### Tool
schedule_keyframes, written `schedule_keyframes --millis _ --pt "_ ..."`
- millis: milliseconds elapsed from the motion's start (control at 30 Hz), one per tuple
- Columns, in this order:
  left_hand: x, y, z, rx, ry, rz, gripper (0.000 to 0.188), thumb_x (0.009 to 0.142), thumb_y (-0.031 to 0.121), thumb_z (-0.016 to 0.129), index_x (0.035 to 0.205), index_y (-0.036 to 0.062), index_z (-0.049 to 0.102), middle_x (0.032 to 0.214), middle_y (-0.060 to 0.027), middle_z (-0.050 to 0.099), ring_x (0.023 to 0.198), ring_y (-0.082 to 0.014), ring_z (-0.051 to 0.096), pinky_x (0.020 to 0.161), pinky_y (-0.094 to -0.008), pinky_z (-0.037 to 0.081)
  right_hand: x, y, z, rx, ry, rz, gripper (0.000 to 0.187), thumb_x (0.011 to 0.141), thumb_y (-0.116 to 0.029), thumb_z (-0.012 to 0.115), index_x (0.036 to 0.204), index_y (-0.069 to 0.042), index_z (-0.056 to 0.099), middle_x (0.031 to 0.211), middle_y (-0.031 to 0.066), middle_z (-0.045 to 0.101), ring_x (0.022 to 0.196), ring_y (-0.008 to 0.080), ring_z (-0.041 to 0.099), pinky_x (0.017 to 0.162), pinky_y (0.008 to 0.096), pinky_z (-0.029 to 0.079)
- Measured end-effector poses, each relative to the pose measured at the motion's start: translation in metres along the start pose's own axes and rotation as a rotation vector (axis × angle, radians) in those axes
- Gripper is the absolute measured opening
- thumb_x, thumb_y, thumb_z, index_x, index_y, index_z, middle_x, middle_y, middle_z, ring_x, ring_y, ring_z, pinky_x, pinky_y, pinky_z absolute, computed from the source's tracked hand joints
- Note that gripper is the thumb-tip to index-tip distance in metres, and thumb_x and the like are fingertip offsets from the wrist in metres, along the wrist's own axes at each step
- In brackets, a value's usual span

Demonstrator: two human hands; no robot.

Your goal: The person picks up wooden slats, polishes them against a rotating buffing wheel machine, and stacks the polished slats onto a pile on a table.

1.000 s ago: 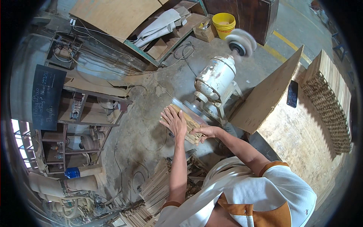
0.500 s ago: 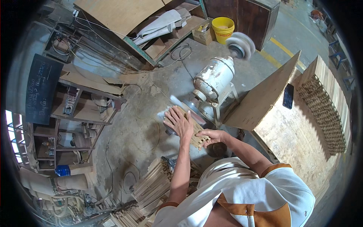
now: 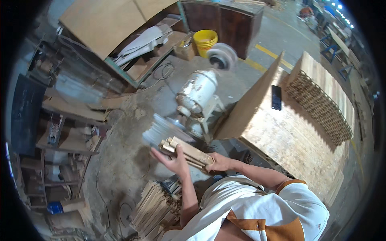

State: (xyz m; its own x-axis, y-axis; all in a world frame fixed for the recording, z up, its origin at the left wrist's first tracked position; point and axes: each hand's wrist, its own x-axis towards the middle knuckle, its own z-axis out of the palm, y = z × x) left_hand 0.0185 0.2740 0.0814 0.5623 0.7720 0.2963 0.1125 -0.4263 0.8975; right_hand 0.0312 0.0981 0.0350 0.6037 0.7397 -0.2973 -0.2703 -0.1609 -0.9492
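Note:
A bundle of pale wooden strips [image 3: 192, 151] is held in front of me, its left ends uneven. My right hand [image 3: 219, 162] is closed around the bundle's right end. At the other end is my left hand [image 3: 173, 162], its fingers stretched out and its thumb up against the strips. Just beyond the bundle a wheel [image 3: 164, 129] on the near end of a white motor [image 3: 198, 90] is blurred by spinning. A second blurred wheel [image 3: 223, 57] turns on the motor's far end.
To the right, a wooden table [image 3: 289, 140] carries a black phone [image 3: 276, 97] and stacked strips [image 3: 321, 94]. More strips [image 3: 155, 209] are piled low by my left arm. Shelves [image 3: 66, 148] stand at left; a yellow bucket [image 3: 205, 42] and cabinet [image 3: 237, 30] stand beyond the motor.
Both hands and the strips have come back from the near wheel. The bundle has turned, and my left hand has moved from on top of it to its left end. The view has shifted.

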Motion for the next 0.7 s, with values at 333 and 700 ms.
schedule_keyframes --millis 333,700 --pt "-0.16 0.072 0.027 -0.537 -0.639 -0.597 0.075 0.079 -0.007 0.07 0.146 -0.0001 0.036 0.127 -0.015 0.056 0.117 -0.0218 0.053 0.103 -0.0348 0.041 -0.24 0.025 -0.103 -0.528 0.268 0.023 0.075 0.077 -0.049 0.072 0.132 -0.002 0.054 0.108 0.0254 0.065 0.101 0.0395 0.063 0.09 0.0438 0.049" --pt "-0.393 0.118 0.233 -0.307 -1.706 0.164 0.085 0.072 0.002 0.077 0.146 -0.0024 0.036 0.145 -0.0196 0.045 0.129 -0.0262 0.048 0.106 -0.0359 0.041 -0.536 0.148 -0.251 -0.824 0.918 0.128 0.08 0.071 -0.051 0.077 0.132 -0.006 0.053 0.116 0.0198 0.056 0.108 0.0373 0.053 0.094 0.0437 0.043"
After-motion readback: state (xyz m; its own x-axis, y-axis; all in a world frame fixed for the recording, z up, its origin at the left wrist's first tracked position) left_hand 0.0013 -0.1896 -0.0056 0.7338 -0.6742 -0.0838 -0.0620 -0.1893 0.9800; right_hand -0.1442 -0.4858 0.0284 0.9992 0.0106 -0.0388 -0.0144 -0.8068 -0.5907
